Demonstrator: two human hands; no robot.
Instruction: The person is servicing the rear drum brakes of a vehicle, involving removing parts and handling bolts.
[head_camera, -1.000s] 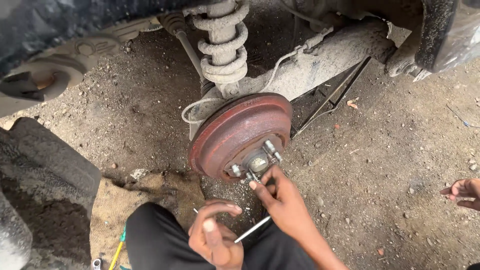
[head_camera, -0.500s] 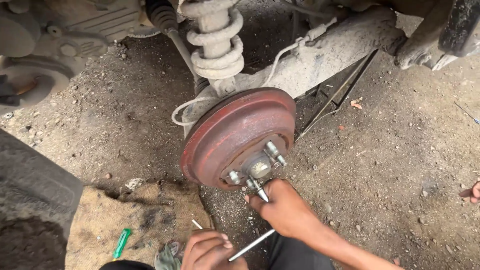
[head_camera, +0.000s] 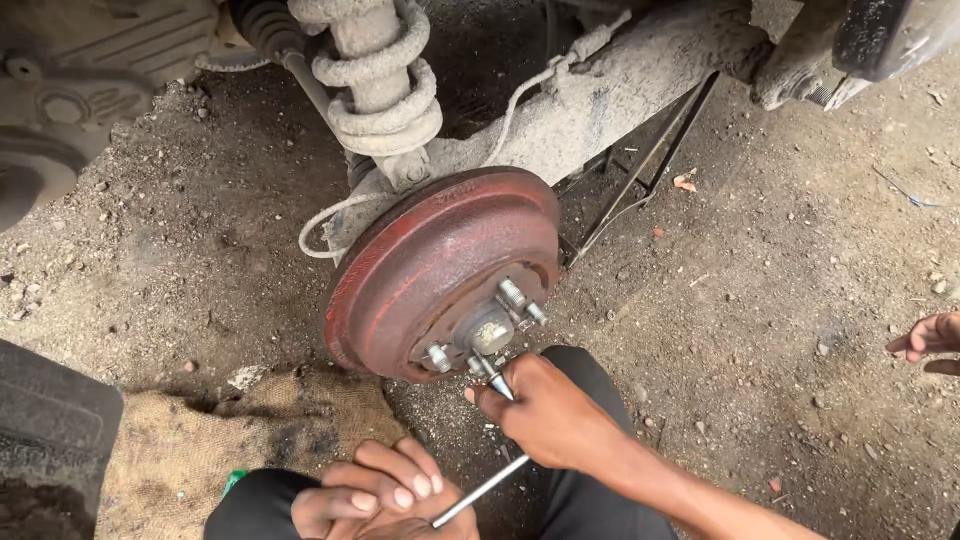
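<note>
Head view: metal rod (head_camera: 480, 492) partly hidden by clenched right hand (head_camera: 550, 415), just below brake drum (head_camera: 440, 270); left hand (head_camera: 385, 490) curled loosely, grasping nothing visible.

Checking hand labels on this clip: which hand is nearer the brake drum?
Right. The right hand is just below the brake drum, at its studs, gripping a metal rod. The left hand rests lower, near the knee.

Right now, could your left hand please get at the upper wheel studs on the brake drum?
Probably yes: the left hand rests low on the knee, and nothing blocks the way to the upper wheel studs on the brake drum.
</note>
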